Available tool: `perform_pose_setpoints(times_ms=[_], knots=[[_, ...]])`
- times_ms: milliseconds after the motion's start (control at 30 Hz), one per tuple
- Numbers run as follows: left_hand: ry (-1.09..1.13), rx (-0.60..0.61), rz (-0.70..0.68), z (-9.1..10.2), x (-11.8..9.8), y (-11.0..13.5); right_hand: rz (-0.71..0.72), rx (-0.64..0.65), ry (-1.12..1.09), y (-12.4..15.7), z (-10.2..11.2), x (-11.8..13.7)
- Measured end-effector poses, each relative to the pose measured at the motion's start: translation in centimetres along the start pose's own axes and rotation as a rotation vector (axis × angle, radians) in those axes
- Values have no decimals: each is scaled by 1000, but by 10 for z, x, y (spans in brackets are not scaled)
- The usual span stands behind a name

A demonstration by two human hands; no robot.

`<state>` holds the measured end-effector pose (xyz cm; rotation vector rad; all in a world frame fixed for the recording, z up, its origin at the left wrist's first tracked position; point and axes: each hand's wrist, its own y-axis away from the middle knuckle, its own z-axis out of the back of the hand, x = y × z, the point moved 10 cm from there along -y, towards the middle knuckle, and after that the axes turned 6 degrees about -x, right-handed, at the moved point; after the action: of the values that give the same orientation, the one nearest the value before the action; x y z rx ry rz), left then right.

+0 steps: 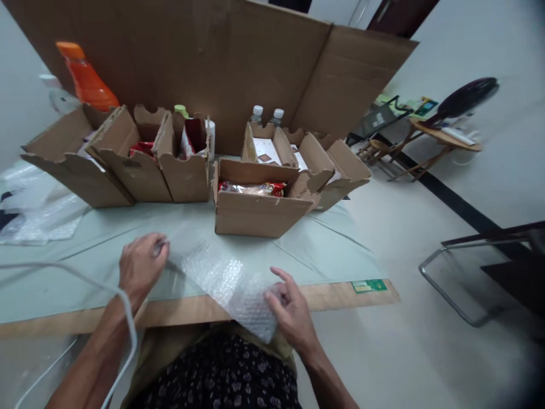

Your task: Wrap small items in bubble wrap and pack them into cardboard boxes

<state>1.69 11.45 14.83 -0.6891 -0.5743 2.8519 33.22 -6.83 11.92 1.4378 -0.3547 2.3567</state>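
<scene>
A clear sheet of bubble wrap [219,272] slants across the near edge of the table, its lower end hanging over toward my lap. My left hand [142,261] is closed, its fingertips pinched at the sheet's far left corner. At the right edge of the sheet, my right hand [292,309] grips the plastic between thumb and curled fingers, with the index finger stretched out. Just beyond the sheet stands a cardboard box [255,218] holding shiny red-and-clear packets [255,188].
More open cardboard boxes [138,176] line the back, before a tall cardboard panel [255,68]. An orange bottle [91,82] rises at the left, near more bubble wrap [46,210]. A white cable [128,307] loops past my left forearm. A metal-framed chair [443,295] stands right.
</scene>
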Motion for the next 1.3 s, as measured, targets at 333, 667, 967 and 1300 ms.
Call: perform_pose_setpoints(times_ms=[333,667,967,1300], knots=[[415,127,-239,0,-33,28,-238,334,-352,52,-101,0],[563,202,-159,23,-49,114,-466,339,-801,17,-118,32],[333,218,143,-30,-10,71,184,198,-196,-9,-86,57],[288,75,-19,1,-20,81,792,299,447,5,-139,78]])
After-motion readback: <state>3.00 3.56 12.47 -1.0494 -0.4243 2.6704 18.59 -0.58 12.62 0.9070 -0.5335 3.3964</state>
